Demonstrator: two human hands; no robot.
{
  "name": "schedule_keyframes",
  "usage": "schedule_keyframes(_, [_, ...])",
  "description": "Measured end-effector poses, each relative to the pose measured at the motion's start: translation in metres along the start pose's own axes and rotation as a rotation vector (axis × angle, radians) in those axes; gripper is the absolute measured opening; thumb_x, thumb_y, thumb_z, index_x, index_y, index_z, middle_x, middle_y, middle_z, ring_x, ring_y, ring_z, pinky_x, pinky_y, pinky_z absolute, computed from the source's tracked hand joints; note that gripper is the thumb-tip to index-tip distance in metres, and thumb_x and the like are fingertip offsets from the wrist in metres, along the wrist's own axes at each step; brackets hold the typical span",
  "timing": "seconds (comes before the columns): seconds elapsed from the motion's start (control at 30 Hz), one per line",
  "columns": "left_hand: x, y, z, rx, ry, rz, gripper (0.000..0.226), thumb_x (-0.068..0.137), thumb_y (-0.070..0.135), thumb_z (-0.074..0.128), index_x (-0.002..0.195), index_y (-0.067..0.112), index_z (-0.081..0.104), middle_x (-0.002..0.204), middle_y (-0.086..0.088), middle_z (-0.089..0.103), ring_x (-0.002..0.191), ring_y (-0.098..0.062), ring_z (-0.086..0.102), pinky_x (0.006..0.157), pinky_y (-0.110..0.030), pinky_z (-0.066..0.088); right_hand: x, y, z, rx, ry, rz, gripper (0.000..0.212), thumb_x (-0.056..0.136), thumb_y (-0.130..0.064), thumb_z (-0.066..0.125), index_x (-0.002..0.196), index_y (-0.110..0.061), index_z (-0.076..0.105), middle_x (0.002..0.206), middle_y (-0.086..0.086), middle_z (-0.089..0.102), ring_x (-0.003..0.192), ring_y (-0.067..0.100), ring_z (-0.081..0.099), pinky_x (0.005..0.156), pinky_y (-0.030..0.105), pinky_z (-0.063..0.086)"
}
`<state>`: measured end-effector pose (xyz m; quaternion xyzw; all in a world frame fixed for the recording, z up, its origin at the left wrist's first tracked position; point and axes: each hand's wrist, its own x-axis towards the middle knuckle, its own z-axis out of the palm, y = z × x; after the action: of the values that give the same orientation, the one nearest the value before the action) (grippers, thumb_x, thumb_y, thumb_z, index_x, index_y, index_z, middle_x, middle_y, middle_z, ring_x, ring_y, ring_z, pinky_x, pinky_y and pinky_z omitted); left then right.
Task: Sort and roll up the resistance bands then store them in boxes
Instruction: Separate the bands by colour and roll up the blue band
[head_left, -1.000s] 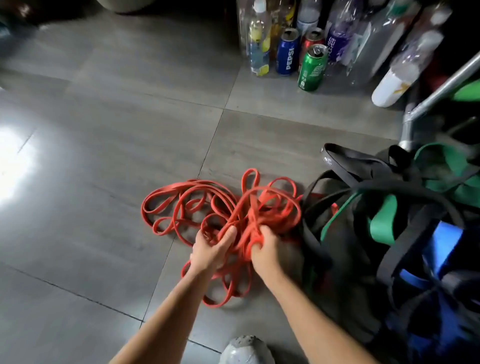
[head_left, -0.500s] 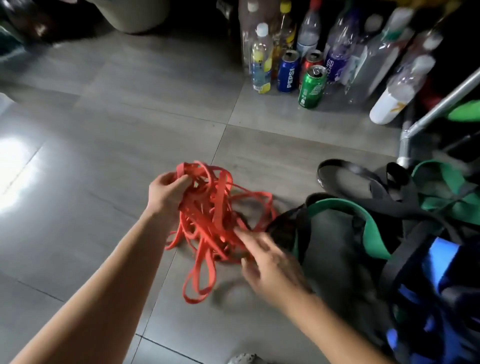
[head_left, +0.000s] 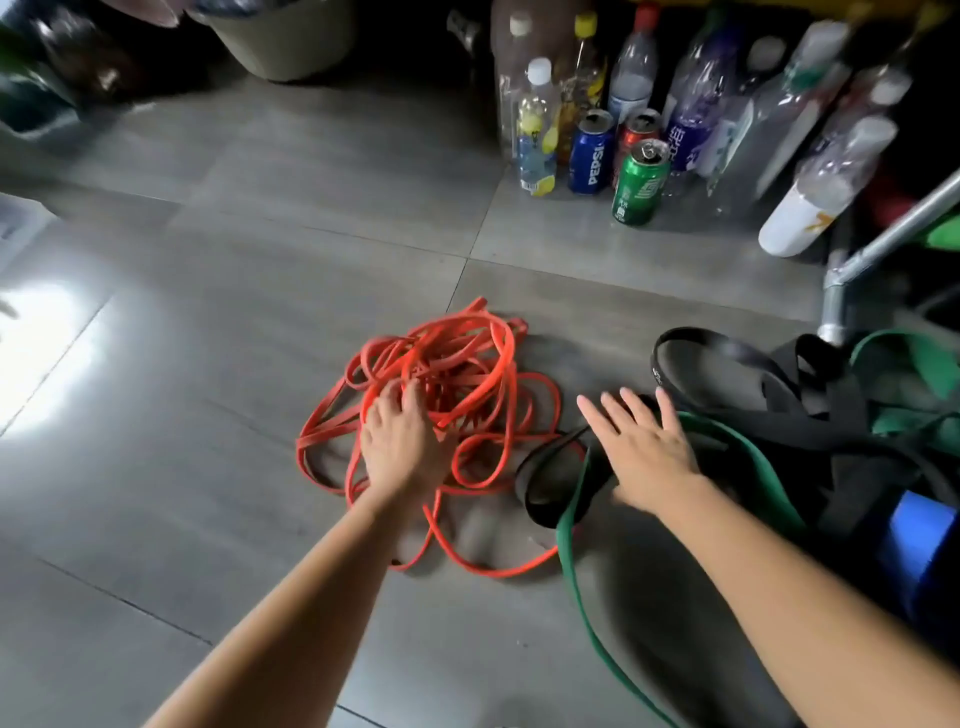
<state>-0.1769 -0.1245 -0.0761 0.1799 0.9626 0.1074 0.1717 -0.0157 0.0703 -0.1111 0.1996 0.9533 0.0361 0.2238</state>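
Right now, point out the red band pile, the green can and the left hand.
red band pile (head_left: 462, 384), head view, central tangle.
green can (head_left: 640, 188), head view, its label.
left hand (head_left: 402, 449), head view, its back.

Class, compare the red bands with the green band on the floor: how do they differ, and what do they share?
Colour: the red bands are orange-red, the green band green. Width: the red bands are narrow, the green band broader. Pose: the red bands lie tangled in a heap under the left hand; the green band runs in one long sweep. Both lie unrolled on the floor.
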Motion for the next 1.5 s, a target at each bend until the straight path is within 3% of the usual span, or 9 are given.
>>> schedule_keyframes(0.2, [-0.072,0.025,0.057,0.178,0.072,0.569,0.049,0.068,0.036,0.075,0.111,0.013,0.064,0.119,-0.009,0.059,0.111,-0.031,0.057,0.094,-0.036,0.047,-0.017,0.024,0.001,-0.096,0.056,-0.253,0.036,0.080,-0.008,0.040,0.104,-0.022,0.064,0.101,0.004,0.061,0.112,0.029,0.048,0.114,0.049,0.010])
schedule_keyframes(0.3, [-0.092,0.015,0.084,0.399,-0.329,0.582,0.053,0.081,0.038,0.062,0.127,0.016,0.047,0.128,-0.003,0.047,0.120,-0.026,0.045,0.097,-0.034,0.040,-0.044,0.053,-0.003,-0.189,0.287,-0.385,0.017,0.055,-0.006,0.064,0.065,-0.020,0.068,0.068,0.004,0.059,0.077,0.030,0.062,0.096,0.053,0.045])
schedule_keyframes(0.43, [-0.090,-0.014,0.079,0.497,-0.253,0.819,0.029,0.053,0.017,0.077,0.080,0.016,0.069,0.070,0.000,0.063,0.056,-0.019,0.065,0.041,-0.019,0.042,-0.104,0.092,0.007,-0.164,0.021,-0.460,0.054,0.064,-0.017,0.072,0.117,-0.027,0.065,0.108,0.005,0.065,0.105,0.027,0.060,0.108,0.044,0.035])
schedule_keyframes(0.63, [-0.039,-0.041,0.035,0.613,-0.119,0.279,0.016,0.082,0.011,0.064,0.096,0.011,0.072,0.083,-0.013,0.069,0.077,-0.036,0.066,0.059,-0.040,0.054,-0.184,0.133,0.022,0.045,0.183,-0.211,0.085,0.044,-0.050,0.087,0.122,-0.023,0.064,0.133,0.012,0.056,0.115,0.028,0.060,0.096,0.043,0.049])
schedule_keyframes(0.83, [-0.076,0.043,0.049,0.430,-0.079,0.697,0.052,0.063,0.019,0.077,0.113,0.010,0.065,0.093,-0.018,0.066,0.070,-0.034,0.066,0.044,-0.035,0.052,-0.157,0.175,0.020,0.333,0.226,0.350,0.092,0.067,-0.047,0.080,0.143,-0.016,0.039,0.151,0.017,0.030,0.127,0.040,0.043,0.099,0.049,0.041])
schedule_keyframes(1.0, [-0.113,0.132,0.102,0.055,-0.169,0.639,0.073,0.079,0.040,0.061,0.142,0.016,0.034,0.142,-0.004,0.033,0.126,-0.026,0.041,0.100,-0.034,0.041,-0.090,0.193,0.004,0.230,-0.211,0.223,0.130,0.064,-0.050,0.080,0.143,-0.042,-0.022,0.158,-0.003,-0.020,0.146,0.029,-0.002,0.115,0.051,0.013])
schedule_keyframes(1.1, [-0.138,0.173,0.132,-0.268,-0.344,0.467,0.087,0.081,0.044,0.064,0.147,0.010,0.018,0.150,-0.005,0.023,0.139,-0.020,0.026,0.110,-0.023,0.026,-0.080,0.178,0.007,0.151,-0.459,0.108,0.131,0.054,-0.049,0.085,0.148,-0.037,-0.006,0.159,0.000,0.003,0.144,0.032,0.009,0.110,0.052,0.022])
schedule_keyframes(1.23, [-0.157,0.205,0.144,-0.732,-0.658,0.110,0.098,0.080,0.041,0.071,0.150,0.014,0.009,0.149,0.002,0.032,0.127,0.002,0.029,0.098,-0.009,0.024,-0.098,0.164,0.028,-0.015,-0.329,0.072,0.111,0.056,-0.057,0.080,0.143,-0.034,0.016,0.138,0.001,0.038,0.128,0.029,0.035,0.097,0.046,0.034])
schedule_keyframes(1.5, [-0.240,0.215,0.139,-0.376,-1.078,0.068,0.028,0.095,0.039,0.043,0.076,0.019,0.045,0.097,-0.011,0.056,0.081,-0.022,0.061,0.064,-0.035,0.047,-0.226,0.171,0.074,0.217,-0.329,0.130,0.050,0.073,-0.029,0.054,0.121,-0.038,0.042,0.111,0.000,0.064,0.102,0.027,0.062,0.078,0.032,0.046])
